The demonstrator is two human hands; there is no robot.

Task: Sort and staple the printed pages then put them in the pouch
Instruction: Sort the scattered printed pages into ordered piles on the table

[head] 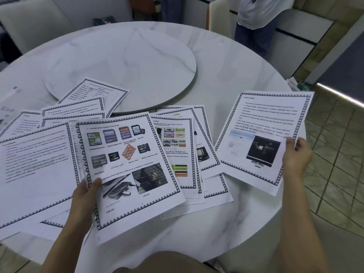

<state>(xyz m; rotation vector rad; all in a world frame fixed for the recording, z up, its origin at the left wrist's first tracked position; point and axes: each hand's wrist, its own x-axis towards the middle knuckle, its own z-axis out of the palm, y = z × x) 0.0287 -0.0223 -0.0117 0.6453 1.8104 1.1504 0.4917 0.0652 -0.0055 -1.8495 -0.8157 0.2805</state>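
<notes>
Marble table (pixel 246 79); pages (pixel 126 164) in left hand (pixel 86 192), sheet (pixel 262 134) in right hand (pixel 297 154)

One wide-angle camera, worn on the head. It sits above the near edge of the round table (pixel 226 75) and faces forward and down. Both forearms enter from the bottom edge. The left hand (pixel 86 192) lies lower left of centre and grips a stack (pixel 128 164). The right hand (pixel 297 152) lies at mid-right and pinches a sheet (pixel 262 134). Both are close to the lens, and large print on the stack is legible. The turntable (pixel 128 62) fills the upper middle. The floor (pixel 334 174) shows at right, its tile lines bowed. A chair (pixel 29 22) and a standing person (pixel 256 16) mark the top edge.
</notes>
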